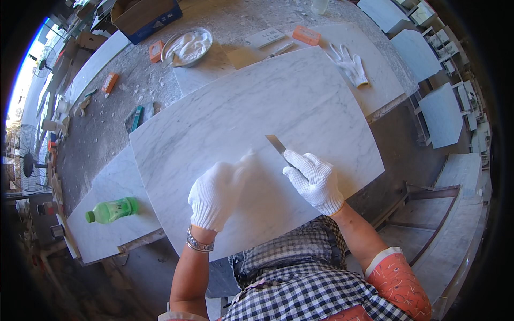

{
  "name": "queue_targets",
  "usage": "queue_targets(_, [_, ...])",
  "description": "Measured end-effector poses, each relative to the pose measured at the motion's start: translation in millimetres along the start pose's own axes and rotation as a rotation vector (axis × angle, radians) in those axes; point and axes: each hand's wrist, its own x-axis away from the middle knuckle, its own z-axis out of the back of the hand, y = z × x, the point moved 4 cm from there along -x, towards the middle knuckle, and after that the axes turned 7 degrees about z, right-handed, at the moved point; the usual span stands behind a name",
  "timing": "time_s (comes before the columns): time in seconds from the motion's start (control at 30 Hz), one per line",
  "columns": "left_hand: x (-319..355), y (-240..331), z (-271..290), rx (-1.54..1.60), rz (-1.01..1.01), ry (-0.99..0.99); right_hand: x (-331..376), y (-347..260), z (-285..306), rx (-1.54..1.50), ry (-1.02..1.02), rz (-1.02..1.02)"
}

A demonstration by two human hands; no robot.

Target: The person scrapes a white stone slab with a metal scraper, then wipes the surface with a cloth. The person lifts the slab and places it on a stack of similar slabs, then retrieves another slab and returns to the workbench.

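Note:
A large white marble slab (251, 112) with grey veins lies before me, and both hands are over it in white knitted gloves. My right hand (316, 182) is closed on a flat metal scraper blade (275, 143). Its slanted end sticks out past the fingertips, over the middle of the slab; the glove hides the rest of it. To its left, my left hand (217, 187) has its fingers toward the slab's surface, one of them reaching forward. Motion blurs those fingers, so whether they pinch anything does not show.
Beyond the slab stand a bowl of white paste (187, 47), a cardboard box (144, 18) and orange blocks (306, 35). A spare white glove (349, 64) lies at the far right. A green bottle (112, 209) rests on its side on another slab at left.

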Motion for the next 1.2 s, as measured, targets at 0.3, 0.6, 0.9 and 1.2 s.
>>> queue_targets(0.3, [4, -32, -10, 0.519, 0.221, -0.005, -1, -3, 2, 0.011, 0.015, 0.052])
queue_targets(0.6, [-21, -94, 14, 1.001, 0.155, 0.369, -36, 8, -2, -0.144, 0.053, 0.008])
queue_targets(0.9, [-37, -101, 12, 1.090, 0.157, 0.394, -161, 33, -62, -0.113, 0.080, 0.126])
queue_targets(1.2, [-37, -101, 11, 0.931, 0.203, 0.418, -246, 49, -121, 0.018, -0.085, 0.018])
